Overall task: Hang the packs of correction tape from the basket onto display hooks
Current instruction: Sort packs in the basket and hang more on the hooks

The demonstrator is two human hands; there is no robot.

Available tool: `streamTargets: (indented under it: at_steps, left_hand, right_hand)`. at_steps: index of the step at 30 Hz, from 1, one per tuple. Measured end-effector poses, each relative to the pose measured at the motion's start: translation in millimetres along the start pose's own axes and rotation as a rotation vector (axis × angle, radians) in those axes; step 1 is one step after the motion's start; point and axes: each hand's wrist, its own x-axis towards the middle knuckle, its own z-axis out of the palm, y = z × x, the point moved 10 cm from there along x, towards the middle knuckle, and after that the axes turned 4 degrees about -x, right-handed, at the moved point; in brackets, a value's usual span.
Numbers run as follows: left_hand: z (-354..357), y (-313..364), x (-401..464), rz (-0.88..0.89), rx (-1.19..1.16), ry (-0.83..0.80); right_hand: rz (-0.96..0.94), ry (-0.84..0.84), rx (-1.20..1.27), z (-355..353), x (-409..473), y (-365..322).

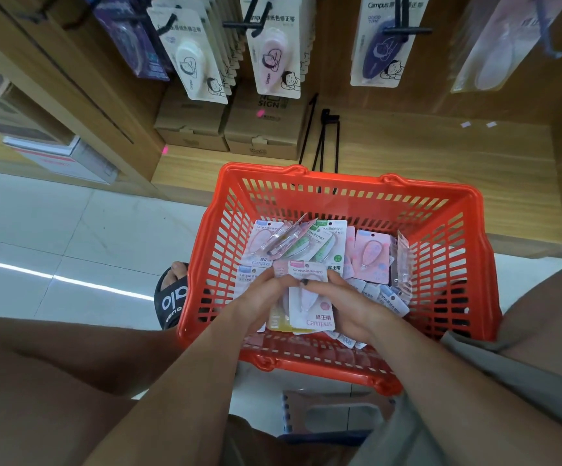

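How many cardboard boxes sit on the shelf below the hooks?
2: left cardboard box and right cardboard box, side by side behind the orange basket. Others may be hidden.

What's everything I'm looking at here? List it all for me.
basket: one, red, on the floor by the shelf
loose packs: many, pink, green and white, in the basket
held pack: one, pink-white, over the basket
hanging packs: several rows, white, pink, purple, on hooks above
cardboard boxes: two, brown, on the bottom shelf
spare hooks: black, leaning beside the boxes
sandal: one, black, left of the basket
left hand: grips the held pack
right hand: grips the held pack
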Motion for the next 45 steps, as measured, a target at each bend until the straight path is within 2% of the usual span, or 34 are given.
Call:
streamTargets:
  at_steps: [4, 6, 10, 13, 17, 20, 26, 33, 40, 42, 43, 45]
  left_hand:
    - [2, 8, -4, -0.03, 0.123, 0.021]
    - [-9, 3, 3, -0.056, 0.155, 0.06]
    - [-39, -34, 38, -0.161, 0.074, 0.125]
    - [-37, -26, 21, -0.186, 0.201, 0.156]
    - [-10, -5, -9, -0.139, 0.266, 0.076]
    - [-2, -3, -4, -0.119, 0.247, 0.049]
    - [-2, -21, -3, -0.199, 0.031, -0.012]
    - [24, -5, -21, -0.151, 0.09, -0.191]
    - [50, 4, -22, -0.184, 0.011, -0.345]
    - [46, 5, -21, -0.168, 0.11, -0.302]
    - [35, 8, -19, -0.143, 0.202, -0.212]
    - [-7, 18, -8, -0.041, 0.51, 0.088]
  right_hand:
    - [-0.005, -0.028, -0.01, 4, -1, 1]
    - [-0.023, 0.011, -0.024, -4, 2, 1]
    - [-0.029, 0.087, -0.039, -22, 4, 2]
    - [-0.033, 0.109, -0.02, -26, 6, 4]
    - [-0.026, 0.145, -0.031, -29, 6, 7]
    - [-0.006, 0.095, 0.068, -23, 4, 6]
    - [0.064, -0.035, 0.212, -17, 3, 9]
    - [0.06, -0.047, 0.23, -8, -7, -5]
    - [0.006, -0.052, 0.172, -7, -13, -17]
    - [-0.016, -0.026, 0.145, -9, -14, -18]
    - [-0.025, -0.012, 0.135, -11, -14, -19]
    - [-0.036, 0.014, 0.122, -15, -15, -18]
